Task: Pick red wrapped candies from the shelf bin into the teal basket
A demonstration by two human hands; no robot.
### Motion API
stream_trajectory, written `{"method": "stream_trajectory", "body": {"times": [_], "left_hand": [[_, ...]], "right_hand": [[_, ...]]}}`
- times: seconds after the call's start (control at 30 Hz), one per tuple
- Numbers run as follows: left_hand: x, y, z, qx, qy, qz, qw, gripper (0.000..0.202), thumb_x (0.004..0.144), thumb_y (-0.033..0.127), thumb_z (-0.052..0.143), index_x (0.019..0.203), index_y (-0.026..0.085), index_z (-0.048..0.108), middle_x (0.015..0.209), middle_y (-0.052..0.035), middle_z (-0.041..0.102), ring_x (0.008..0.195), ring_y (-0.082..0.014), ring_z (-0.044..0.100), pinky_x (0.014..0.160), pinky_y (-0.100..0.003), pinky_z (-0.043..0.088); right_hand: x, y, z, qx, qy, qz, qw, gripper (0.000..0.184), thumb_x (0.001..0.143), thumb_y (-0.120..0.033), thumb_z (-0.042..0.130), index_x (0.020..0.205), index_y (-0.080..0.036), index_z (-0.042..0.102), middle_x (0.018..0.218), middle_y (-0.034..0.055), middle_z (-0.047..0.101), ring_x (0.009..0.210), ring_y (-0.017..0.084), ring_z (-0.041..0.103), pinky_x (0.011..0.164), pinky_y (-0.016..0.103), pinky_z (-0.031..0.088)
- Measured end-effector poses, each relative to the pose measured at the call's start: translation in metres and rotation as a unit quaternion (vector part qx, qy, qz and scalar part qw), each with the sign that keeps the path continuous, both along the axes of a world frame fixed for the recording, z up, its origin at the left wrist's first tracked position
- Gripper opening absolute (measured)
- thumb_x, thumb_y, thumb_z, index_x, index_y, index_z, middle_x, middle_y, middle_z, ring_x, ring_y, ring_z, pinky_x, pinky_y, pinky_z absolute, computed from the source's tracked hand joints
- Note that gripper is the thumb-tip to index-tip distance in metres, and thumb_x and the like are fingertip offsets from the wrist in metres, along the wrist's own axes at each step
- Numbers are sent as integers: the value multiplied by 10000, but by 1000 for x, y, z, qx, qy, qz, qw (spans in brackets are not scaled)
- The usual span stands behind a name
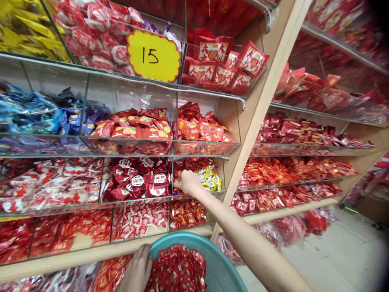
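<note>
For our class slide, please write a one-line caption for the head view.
Left hand at a teal basket of red packets; right hand extended to wooden shelves, beside yellow packets.

Yel. scalloped sign (154, 55), upper ctr.: no. "15", handwritten, blk. Red pkts (213, 50), upper rt.: char. "大" on wht. panels, several pcs. Maroon pkts (159, 184), mid.: dk. chars. on wht. labels (137, 181), too sm. to read.

The right arm (243, 231) is slanting forward with the right hand (189, 182) curled, while the left hand (138, 267) is lying lower.
</note>
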State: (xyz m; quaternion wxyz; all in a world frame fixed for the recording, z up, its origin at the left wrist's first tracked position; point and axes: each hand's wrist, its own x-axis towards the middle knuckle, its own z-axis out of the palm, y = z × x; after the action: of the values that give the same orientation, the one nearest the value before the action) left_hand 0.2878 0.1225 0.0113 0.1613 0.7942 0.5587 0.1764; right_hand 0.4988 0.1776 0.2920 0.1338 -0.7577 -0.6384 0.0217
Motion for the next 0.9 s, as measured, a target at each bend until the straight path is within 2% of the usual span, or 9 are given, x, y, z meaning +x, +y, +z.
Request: {"method": "stream_trajectory", "body": {"times": [0.13, 0.23, 0.33, 0.43, 0.67, 0.9], "left_hand": [[-1, 3, -3, 5, 4, 4, 1000, 457, 906, 288, 215, 1226, 130, 499, 1278, -118, 541, 1203, -216, 508, 1018, -365, 414], [-1, 5, -6, 10, 8, 10, 1000, 465, 903, 284, 220, 1241, 121, 494, 1302, -121, 530, 1230, -221, 487, 1040, -376, 398], [-1, 5, -7, 17, 1, 7, 1000, 453, 900, 268, 230, 1231, 123, 505, 1283, -119, 544, 1209, -220, 504, 1028, -380, 412], [-1, 3, -8, 26, -3, 7, 1000, 437, 899, 260, 244, 1218, 133, 514, 1262, -113, 557, 1188, -217, 519, 1013, -379, 426], [-5, 2, -12, 51, -4, 7, 999, 427, 901, 263, 255, 1210, 129, 517, 1247, -121, 563, 1179, -229, 521, 1012, -396, 426], [-6, 0, -9, 52, 3, 13, 999, 415, 896, 254, 264, 1204, 123, 510, 1226, -122, 567, 1133, -246, 542, 968, -421, 450]], "right_hand": [[16, 7, 1, 0, 104, 8, 995, 225, 669, -399, 684, 731, -183, 679, 800, 74, 698, 784, 202, 644, 601, 253, 411], [39, 14, 4, 49, 172, 8, 984, 248, 666, -423, 688, 655, -178, 656, 683, 37, 667, 702, 161, 615, 561, 232, 372], [58, 21, 6, 94, 186, -19, 978, 256, 676, -422, 679, 644, -171, 643, 644, 21, 641, 651, 143, 580, 546, 233, 349], [61, 27, 4, 88, 196, -17, 976, 263, 680, -422, 675, 627, -169, 632, 621, 13, 624, 611, 134, 557, 538, 235, 345], [40, 44, -9, 52, 147, -12, 988, 233, 662, -390, 703, 727, -172, 649, 768, 43, 663, 730, 163, 596, 615, 236, 409], [43, 34, -2, 10, 109, -60, 992, 364, 674, -437, 697, 904, -160, 641, 924, 97, 666, 846, 224, 624, 701, 296, 465]]}}
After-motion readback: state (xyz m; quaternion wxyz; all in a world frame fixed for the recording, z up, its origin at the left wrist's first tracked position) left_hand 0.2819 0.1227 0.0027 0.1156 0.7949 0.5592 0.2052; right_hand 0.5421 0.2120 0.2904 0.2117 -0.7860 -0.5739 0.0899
